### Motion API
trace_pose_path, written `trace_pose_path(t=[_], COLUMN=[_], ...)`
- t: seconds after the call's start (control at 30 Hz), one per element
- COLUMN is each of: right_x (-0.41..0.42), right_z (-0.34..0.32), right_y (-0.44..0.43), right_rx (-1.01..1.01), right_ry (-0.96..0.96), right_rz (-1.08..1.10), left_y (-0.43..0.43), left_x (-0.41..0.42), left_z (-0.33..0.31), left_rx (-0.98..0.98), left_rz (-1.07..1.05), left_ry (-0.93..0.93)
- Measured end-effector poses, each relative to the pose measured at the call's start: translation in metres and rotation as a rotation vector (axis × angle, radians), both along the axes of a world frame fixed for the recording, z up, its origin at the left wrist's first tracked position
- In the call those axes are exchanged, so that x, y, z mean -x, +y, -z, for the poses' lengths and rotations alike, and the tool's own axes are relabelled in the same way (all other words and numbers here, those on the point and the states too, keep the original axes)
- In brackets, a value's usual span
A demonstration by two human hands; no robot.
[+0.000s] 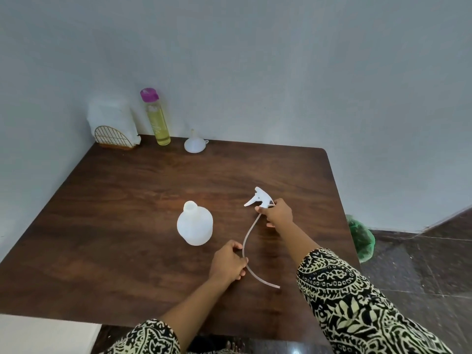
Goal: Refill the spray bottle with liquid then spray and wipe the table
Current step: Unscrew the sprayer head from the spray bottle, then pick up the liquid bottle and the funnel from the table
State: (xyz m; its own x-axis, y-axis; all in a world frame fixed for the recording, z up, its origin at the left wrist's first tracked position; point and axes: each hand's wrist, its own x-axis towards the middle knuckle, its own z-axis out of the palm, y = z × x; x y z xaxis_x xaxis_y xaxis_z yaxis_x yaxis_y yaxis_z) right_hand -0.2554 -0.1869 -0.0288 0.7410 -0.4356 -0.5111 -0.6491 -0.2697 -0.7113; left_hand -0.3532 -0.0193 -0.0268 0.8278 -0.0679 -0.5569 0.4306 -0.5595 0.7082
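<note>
A dark wooden table (127, 200) fills a pale-walled corner. Far left stand a tissue holder (113, 141), a purple-capped bottle of yellow liquid (157, 118) and a white funnel (194, 143). At the centre the spray bottle (195, 226) stands uncapped. The left hand (229, 261) curls its fingers round the dip tube (246, 237). The right hand (277, 213) grips the trigger head (259, 198) above the table, right of the bottle.

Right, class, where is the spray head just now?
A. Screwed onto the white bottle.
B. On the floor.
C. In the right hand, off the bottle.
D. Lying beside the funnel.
C: the right hand grips the spray head, its tube curving down to the left hand, while the white bottle stands open-necked on the table.
</note>
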Motion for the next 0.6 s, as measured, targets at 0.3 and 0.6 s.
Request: trace_pose_path(t=[0.3,0.6], right_x=[-0.002,-0.003], right_z=[-0.01,-0.028], right_y=[0.006,0.009], right_rx=[0.196,0.28], right_ry=[0.017,0.147], right_rz=[-0.157,-0.227], left_y=[-0.005,-0.011], left_x=[-0.003,-0.011], left_z=[-0.009,-0.029], left_rx=[-0.053,-0.099], left_rz=[0.118,0.207], left_ry=[-0.122,-0.127])
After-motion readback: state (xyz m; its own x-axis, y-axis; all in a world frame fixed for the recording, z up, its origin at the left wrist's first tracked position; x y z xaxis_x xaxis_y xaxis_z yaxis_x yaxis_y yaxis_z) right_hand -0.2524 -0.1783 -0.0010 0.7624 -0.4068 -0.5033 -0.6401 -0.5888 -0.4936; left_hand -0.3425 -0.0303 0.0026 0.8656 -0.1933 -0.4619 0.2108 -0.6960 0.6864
